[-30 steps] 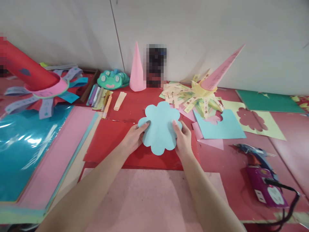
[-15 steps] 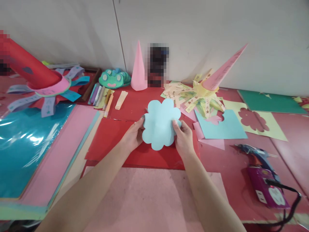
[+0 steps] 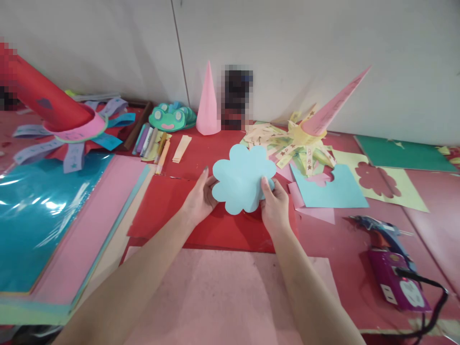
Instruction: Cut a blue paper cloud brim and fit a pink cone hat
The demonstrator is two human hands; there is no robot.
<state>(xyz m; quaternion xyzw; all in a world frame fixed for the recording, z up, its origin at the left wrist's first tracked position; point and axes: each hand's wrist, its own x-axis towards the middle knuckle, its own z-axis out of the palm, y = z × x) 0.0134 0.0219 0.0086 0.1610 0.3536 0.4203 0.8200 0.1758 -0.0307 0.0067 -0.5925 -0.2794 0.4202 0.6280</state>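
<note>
A light blue paper flower (image 3: 240,179) with rounded petals is held up in front of me, above the red sheets (image 3: 212,235). My right hand (image 3: 275,201) pinches its right edge, thumb on the front face and fingers behind. At its left edge is my left hand (image 3: 201,199), open, the thumb raised off the paper. The left fingers curve close to the petals; whether they touch the back is hidden. To the right lies a light blue sheet (image 3: 334,194) with a cut-out at its upper edge.
A pink paper cone (image 3: 208,108) stands by the wall near a green frog cutout (image 3: 168,117) and markers (image 3: 145,141). Paper-strip crafts sit at both sides. At right lie a glue gun (image 3: 386,230) and a purple power block (image 3: 397,280) with a black cord.
The paper flower has turned between my hands and now sits slightly further right. My left thumb has lifted away from its edge. My right hand keeps its pinch.
</note>
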